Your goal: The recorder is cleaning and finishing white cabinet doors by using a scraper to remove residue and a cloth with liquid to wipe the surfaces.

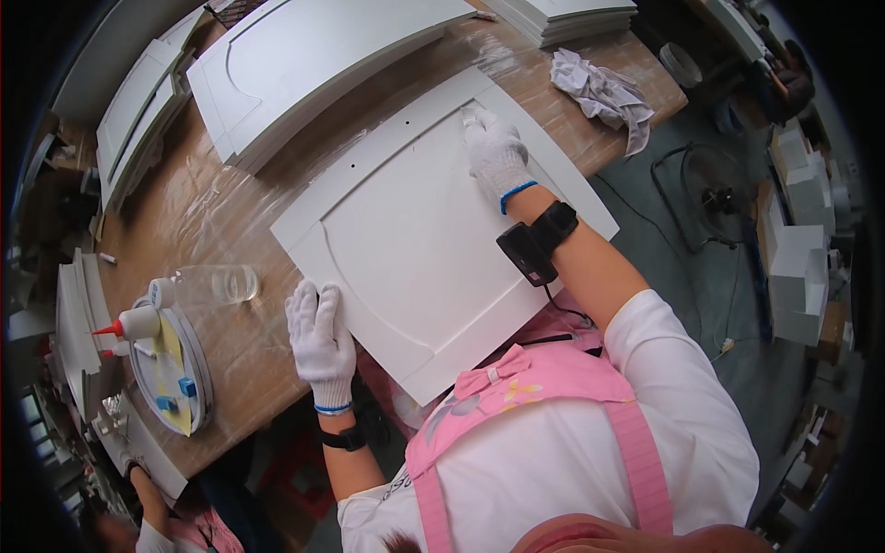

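A white cabinet door panel (pixel 419 235) with a recessed middle and a curved inner border lies tilted on the table in front of me. My right hand (pixel 496 155), in a white knit glove with a blue cuff, presses near the panel's far right inner corner. Its fingers are curled down, and whatever they may hold is too small or hidden to name. At the panel's left corner, my left hand (pixel 320 334), gloved the same way, rests against the edge with its fingers stretched out. Two small dark holes show along the panel's far border.
Stacked white panels (pixel 323 69) stand behind, with another stack (pixel 567 18) farther right. A crumpled cloth (pixel 601 90) lies on the wrapped table (pixel 244 346). At left are a clear bottle (pixel 217 284), a red-tipped glue bottle (pixel 138 323) and a round lid (pixel 198 405). A person's arm (pixel 147 498) shows lower left.
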Action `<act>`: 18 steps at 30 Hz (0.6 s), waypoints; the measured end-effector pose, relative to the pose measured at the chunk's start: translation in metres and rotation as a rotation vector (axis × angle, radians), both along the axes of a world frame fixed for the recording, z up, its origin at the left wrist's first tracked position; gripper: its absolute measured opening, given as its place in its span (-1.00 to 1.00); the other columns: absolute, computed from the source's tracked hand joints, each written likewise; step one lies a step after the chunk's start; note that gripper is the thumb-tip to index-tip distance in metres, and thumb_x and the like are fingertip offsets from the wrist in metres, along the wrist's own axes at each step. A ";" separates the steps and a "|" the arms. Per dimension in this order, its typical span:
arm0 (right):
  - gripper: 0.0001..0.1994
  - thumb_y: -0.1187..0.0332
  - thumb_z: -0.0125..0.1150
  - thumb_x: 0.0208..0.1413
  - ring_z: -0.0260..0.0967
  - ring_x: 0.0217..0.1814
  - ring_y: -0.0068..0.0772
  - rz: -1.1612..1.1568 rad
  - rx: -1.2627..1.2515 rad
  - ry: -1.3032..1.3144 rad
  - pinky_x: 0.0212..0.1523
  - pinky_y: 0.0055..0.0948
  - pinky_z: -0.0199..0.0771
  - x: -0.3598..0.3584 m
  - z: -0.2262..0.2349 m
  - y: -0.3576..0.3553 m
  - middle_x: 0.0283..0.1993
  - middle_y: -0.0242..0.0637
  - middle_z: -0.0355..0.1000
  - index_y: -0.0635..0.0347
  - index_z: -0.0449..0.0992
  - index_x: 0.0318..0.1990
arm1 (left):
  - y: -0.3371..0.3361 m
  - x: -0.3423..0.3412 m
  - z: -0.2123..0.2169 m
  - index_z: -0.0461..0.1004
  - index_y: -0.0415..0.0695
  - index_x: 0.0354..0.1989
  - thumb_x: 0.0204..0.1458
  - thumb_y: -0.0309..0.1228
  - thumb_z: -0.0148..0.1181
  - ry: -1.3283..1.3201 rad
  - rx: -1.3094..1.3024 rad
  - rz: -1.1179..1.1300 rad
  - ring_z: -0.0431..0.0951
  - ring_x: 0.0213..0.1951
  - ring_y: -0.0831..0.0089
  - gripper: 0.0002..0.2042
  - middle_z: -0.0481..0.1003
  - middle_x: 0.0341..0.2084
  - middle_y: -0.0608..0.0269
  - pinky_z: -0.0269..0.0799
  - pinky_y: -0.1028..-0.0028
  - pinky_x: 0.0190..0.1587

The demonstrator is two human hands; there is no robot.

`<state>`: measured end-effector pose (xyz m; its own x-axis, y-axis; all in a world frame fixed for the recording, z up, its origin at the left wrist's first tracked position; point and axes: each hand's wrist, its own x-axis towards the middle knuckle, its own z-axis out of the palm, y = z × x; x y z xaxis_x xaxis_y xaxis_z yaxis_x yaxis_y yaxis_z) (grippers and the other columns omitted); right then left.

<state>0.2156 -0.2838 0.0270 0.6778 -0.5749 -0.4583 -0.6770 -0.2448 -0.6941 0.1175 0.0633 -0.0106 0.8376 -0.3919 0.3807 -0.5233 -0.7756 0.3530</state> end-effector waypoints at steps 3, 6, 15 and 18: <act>-0.60 0.20 0.00 0.27 0.60 -0.24 -0.23 -0.035 -0.123 -0.142 -0.08 -0.21 0.57 0.007 -0.027 -0.010 -0.13 -0.13 0.59 -0.04 0.49 0.22 | -0.005 0.002 0.004 0.57 -0.17 0.06 -0.07 -0.62 0.11 0.006 -0.007 -0.018 0.40 0.26 -0.06 -0.56 0.47 0.15 -0.16 0.15 -0.01 0.41; -0.62 0.18 0.00 0.27 0.60 -0.23 -0.22 0.118 -0.388 -0.079 -0.08 -0.20 0.57 0.009 -0.033 -0.008 -0.17 -0.12 0.59 -0.02 0.50 0.18 | -0.004 0.001 0.004 0.57 -0.16 0.06 -0.07 -0.61 0.12 0.006 0.004 -0.007 0.40 0.26 -0.06 -0.57 0.47 0.15 -0.15 0.16 -0.01 0.40; -0.57 0.11 0.04 0.28 0.58 -0.20 -0.23 0.053 -0.053 -0.043 -0.11 -0.23 0.56 0.001 -0.018 0.005 -0.14 -0.12 0.61 0.12 0.49 0.19 | 0.000 0.001 0.002 0.57 -0.15 0.05 -0.06 -0.61 0.13 -0.005 -0.003 0.000 0.40 0.26 -0.05 -0.57 0.47 0.15 -0.15 0.15 0.00 0.41; -0.65 0.18 -0.03 0.27 0.50 0.08 0.10 0.073 -0.250 -0.193 0.07 -0.05 0.51 0.003 -0.038 0.004 0.00 0.02 0.55 0.09 0.55 0.07 | -0.004 0.002 0.002 0.58 -0.15 0.05 -0.07 -0.61 0.14 0.004 -0.009 -0.005 0.41 0.26 -0.05 -0.57 0.47 0.15 -0.15 0.15 0.00 0.41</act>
